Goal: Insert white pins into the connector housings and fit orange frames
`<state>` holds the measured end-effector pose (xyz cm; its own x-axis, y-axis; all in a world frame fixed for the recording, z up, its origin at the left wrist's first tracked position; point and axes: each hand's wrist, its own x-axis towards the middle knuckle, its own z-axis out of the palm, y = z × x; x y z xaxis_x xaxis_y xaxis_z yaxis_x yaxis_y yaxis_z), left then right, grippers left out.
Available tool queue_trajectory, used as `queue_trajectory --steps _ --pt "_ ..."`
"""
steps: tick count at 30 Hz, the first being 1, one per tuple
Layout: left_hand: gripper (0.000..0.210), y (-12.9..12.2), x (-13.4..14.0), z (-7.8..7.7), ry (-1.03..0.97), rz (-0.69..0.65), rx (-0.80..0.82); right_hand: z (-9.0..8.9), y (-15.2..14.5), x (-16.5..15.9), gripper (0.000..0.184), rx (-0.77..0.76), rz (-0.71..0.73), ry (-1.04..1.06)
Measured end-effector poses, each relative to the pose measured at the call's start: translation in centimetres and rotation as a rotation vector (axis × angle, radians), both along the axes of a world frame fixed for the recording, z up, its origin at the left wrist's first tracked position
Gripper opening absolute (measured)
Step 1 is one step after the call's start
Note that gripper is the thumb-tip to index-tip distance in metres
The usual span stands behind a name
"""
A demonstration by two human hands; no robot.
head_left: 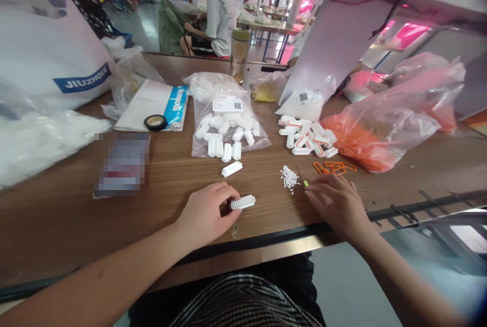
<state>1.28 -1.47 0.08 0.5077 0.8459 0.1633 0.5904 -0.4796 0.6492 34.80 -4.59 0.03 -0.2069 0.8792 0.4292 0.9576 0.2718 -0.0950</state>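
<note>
Left fingers gripping white gridded oblong block, probably plastic

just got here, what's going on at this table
A person seated at a wooden table has a white block with a grid of holes in the left hand. The right hand is at the green end of a thin tool; whether it grips it is hard to tell. Near that hand lie small white pegs and loose orange frames. Behind these sits a pile of white blocks, several with orange parts.
</note>
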Motion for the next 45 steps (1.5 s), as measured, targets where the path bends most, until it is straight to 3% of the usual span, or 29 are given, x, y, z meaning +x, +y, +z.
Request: queue_trajectory --steps 5,12,19,27,31,37,42,45 --pt "0.006 0.1 0.0 0.0 0.029 0.004 -0.023 0.1 0.7 0.2 0.018 -0.044 -0.036 -0.104" --pt "0.006 0.1 0.1 0.0 0.026 0.004 -0.008 0.1 2.9 -0.7 0.016 -0.094 0.013 -0.044" --pt "0.006 0.1 0.0 0.2 0.016 0.009 -0.019 0.7 3.3 -1.0 0.021 -0.144 -0.112 0.019" --pt "0.006 0.2 0.0 0.1 0.013 0.004 -0.017 0.7 4.4 0.9 0.015 -0.292 0.021 0.209" --pt "0.006 0.2 -0.1 -0.1 -0.004 0.000 0.004 0.1 4.1 1.0 0.016 -0.273 -0.006 0.151" --pt "0.010 0.2 0.1 -0.1 -0.017 0.039 -0.001 -0.9 2.8 0.7 0.022 -0.090 -0.039 -0.073" --pt "0.014 0.3 0.0 -0.1 -0.010 0.046 -0.014 -1.7 3.7 1.3 0.021 -0.150 -0.025 0.055" --pt "0.014 0.2 0.0 0.0 -0.005 0.042 -0.033 -1.3 4.4 1.2 0.017 -0.169 -0.014 0.102"
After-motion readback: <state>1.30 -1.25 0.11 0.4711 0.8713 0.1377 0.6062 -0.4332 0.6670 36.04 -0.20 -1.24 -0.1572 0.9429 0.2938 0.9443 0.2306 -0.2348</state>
